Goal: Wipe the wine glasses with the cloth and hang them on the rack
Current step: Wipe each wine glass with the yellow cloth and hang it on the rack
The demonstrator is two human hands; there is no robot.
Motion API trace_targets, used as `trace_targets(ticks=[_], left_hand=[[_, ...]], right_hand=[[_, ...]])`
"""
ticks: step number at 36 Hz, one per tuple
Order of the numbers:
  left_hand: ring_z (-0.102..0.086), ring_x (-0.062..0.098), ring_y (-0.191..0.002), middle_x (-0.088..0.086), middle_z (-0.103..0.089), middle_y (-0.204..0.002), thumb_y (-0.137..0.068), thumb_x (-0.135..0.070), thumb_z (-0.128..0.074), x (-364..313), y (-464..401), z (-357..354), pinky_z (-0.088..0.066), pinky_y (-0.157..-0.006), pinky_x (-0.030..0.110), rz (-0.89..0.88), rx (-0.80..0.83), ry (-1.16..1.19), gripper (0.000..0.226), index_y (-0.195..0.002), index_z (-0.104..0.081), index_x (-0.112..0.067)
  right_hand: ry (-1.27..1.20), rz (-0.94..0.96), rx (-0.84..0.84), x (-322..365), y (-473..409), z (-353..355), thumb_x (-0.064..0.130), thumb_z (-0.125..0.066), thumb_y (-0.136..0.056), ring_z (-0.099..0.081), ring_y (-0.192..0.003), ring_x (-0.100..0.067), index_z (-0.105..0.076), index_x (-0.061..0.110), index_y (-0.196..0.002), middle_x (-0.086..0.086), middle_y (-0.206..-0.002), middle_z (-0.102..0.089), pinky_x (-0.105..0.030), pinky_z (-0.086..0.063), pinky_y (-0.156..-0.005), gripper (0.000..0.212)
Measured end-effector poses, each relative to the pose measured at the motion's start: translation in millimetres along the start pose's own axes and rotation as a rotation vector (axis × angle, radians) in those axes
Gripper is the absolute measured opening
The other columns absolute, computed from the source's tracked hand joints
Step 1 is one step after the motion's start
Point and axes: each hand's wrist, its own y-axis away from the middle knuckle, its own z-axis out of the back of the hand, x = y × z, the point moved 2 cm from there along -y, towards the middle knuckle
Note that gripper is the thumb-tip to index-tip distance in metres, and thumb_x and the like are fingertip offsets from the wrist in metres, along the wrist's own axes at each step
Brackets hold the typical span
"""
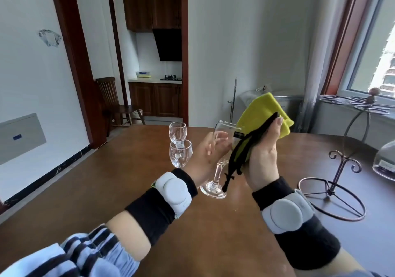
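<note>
Three wine glasses share a brown wooden table (96, 182) as a person works through a wiping job: at left, two stemmed glasses wait upright, the farther glass (177, 131) just behind the nearer glass (180, 156), which carries a small white label near its rim, both parked clear of the hands, probably awaiting their turn. At centre, the left hand (208, 151) curls its fingers round the bowl of a third, held glass (222, 154), lifted off the table and tilted with its rim toward the right hand and its round foot hanging nearest the camera, an angle that seems chosen to present the bowl to the cloth. The glass is clear and colourless, with a slim stem and a small dark tag on the bowl. The right hand (264, 150) grips a yellow cloth (265, 114) edged in black, pressing it at the rim, with a loose black trim dangling beside the stem. Farther right, a dark metal rack (335, 182) stands on a ringed base, its scrolled arms empty of glasses and within likely reach for hanging. A clear glass decanter (385, 161) sits at the far right edge, partly cut off
</note>
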Motion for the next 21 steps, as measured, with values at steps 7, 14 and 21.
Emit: trace_targets(ticks=[7, 14, 21], left_hand=[[-0.058, 0.000, -0.065, 0.008, -0.057, -0.093, -0.092, -0.010, -0.061, 0, 3, -3, -0.045, -0.056, 0.014, -0.071, 0.010, -0.010, 0.042, -0.128, -0.041, -0.008], [-0.058, 0.017, -0.105, 0.008, -0.060, -0.113, -0.083, -0.009, -0.072, 0, -2, 5, -0.048, -0.091, 0.031, -0.166, -0.021, -0.130, 0.052, -0.127, -0.044, -0.018], [-0.058, 0.021, -0.110, 0.002, -0.055, -0.122, -0.069, -0.022, -0.083, 3, -5, 19, -0.048, -0.096, 0.044, -0.144, 0.063, -0.405, 0.076, -0.129, -0.044, -0.046]], right_hand=[[0.598, 0.385, 0.124, 12, -2, -2, 0.052, -0.051, -0.085, -0.059, -0.071, 0.008, -0.037, 0.018, -0.105, 0.011, -0.079, -0.056, -0.010, -0.041, -0.064, 0.042], [0.831, 0.466, 0.252, 6, -6, 11, 0.058, -0.042, -0.089, -0.037, -0.054, -0.011, -0.036, 0.019, -0.052, -0.005, -0.049, -0.037, -0.025, -0.032, -0.056, 0.054], [0.736, -0.173, 0.718, 17, -4, 22, 0.041, -0.067, -0.080, -0.065, -0.052, -0.020, -0.066, -0.008, -0.074, -0.018, -0.063, -0.070, -0.024, -0.052, -0.051, 0.050]])
